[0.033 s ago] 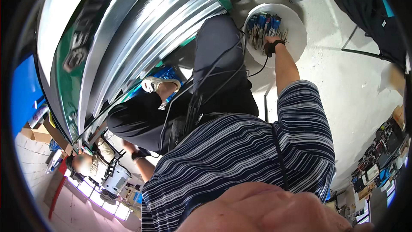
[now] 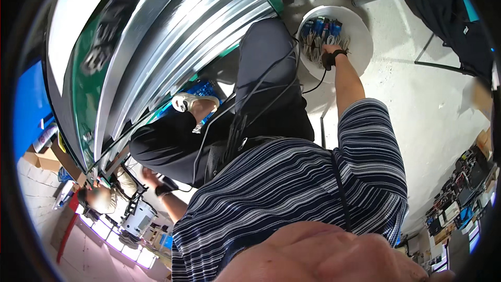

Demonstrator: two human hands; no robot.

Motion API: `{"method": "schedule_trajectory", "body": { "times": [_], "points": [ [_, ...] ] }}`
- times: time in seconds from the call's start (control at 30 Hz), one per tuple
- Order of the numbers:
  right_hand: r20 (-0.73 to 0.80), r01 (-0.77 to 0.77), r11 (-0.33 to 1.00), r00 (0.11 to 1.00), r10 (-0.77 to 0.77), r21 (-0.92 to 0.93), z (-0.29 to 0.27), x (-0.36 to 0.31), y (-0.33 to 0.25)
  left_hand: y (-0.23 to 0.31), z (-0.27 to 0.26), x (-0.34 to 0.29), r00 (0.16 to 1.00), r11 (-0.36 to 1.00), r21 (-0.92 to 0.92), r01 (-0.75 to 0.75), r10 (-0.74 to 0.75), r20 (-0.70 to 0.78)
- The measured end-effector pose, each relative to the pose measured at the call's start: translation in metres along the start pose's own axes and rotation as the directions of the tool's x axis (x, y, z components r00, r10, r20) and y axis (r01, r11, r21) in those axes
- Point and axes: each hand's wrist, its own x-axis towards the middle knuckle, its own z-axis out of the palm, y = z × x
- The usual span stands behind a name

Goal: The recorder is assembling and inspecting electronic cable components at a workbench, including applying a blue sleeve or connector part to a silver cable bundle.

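Observation:
My right hand (image 2: 330, 50) reaches down into a white bucket (image 2: 360, 36). Its fingers are curled at the near edge of several bundles of grey cables (image 2: 312, 46) and seem closed on them, though the fingertips are hidden. Blue-and-black connector-like pieces (image 2: 321, 25) lie at the far end of the cables. A black band wraps the wrist. My left hand (image 2: 151, 177) hangs low at the left, beside my bent leg, with a black band on its wrist too. Motion smears its fingers, and nothing can be made out in it.
A large green-and-silver metal machine (image 2: 182, 26) with ridged panels stands at my left, close to my knees. Black cords (image 2: 263, 75) cross my lap. Blue material (image 2: 203, 90) lies by my shoe. Another person (image 2: 99, 198) is at the far left. Assorted items (image 2: 454, 198) are heaped at the right.
My left hand has shifted slightly to the left and up, showing more of itself. My right hand stays at the cables in the bucket. The view has tilted a little.

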Motion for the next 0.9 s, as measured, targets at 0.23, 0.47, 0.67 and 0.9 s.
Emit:
{"method": "schedule_trajectory", "body": {
  "times": [0.23,0.47,0.67,0.9],
  "points": [
    [0.005,0.155,0.901,0.985,-0.172,0.405,-0.012,-0.025,0.005,0.197,0.048,-0.052,0.739,0.74,0.021,-0.672,0.668,0.083],
    [0.134,0.036,0.57,0.958,-0.254,0.821,-0.052,-0.136,-0.004,0.209,0.235,-0.092,0.31,0.82,-0.477,-0.315,0.564,0.766],
    [-0.061,0.317,0.474,0.875,-0.48,0.822,-0.088,-0.279,-0.016,0.109,0.352,-0.05,0.669,0.75,-0.373,0.546,-0.122,0.733],
    [-0.415,0.783,0.128,0.452,-0.79,0.609,-0.123,-0.461,-0.091,0.127,0.363,-0.081,0.395,0.799,-0.457,0.39,0.303,0.867]
  ]
}}
